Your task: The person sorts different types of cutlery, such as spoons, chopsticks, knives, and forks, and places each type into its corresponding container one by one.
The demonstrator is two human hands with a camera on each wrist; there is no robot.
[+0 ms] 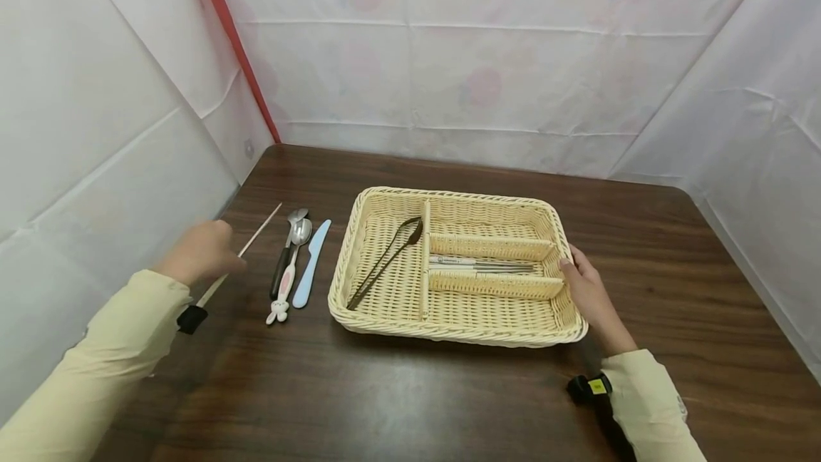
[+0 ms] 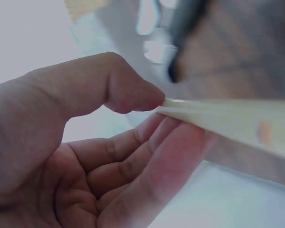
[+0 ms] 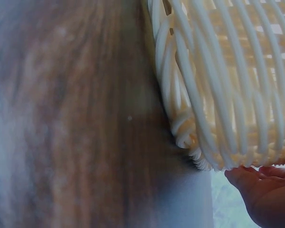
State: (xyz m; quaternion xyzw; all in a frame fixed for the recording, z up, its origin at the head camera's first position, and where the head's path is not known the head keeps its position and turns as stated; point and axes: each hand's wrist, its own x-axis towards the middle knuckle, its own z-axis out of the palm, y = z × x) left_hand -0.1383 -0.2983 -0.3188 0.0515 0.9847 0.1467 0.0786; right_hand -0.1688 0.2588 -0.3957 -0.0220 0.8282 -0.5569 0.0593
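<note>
My left hand (image 1: 204,252) pinches pale, slender chopsticks (image 1: 259,229) between thumb and fingers, held slanting over the left of the table. In the left wrist view, the chopsticks (image 2: 247,118) widen away from the fingertips; whether there are one or two is hard to tell. My right hand (image 1: 586,289) grips the right rim of a cream woven basket (image 1: 494,336), thumb at the rim and fingers outside. Inside the basket, a dark tongs-like utensil (image 1: 385,266) lies in the left compartment. White-and-metal chopsticks (image 1: 481,264) lie in the middle right compartment.
Between left hand and basket lie a black-handled utensil (image 1: 280,269) with a metal head, a spoon (image 1: 291,269) with a rabbit handle, and a light blue knife (image 1: 311,266). White sheets (image 1: 500,55) hang behind the dark wooden table (image 1: 410,398) and at both sides.
</note>
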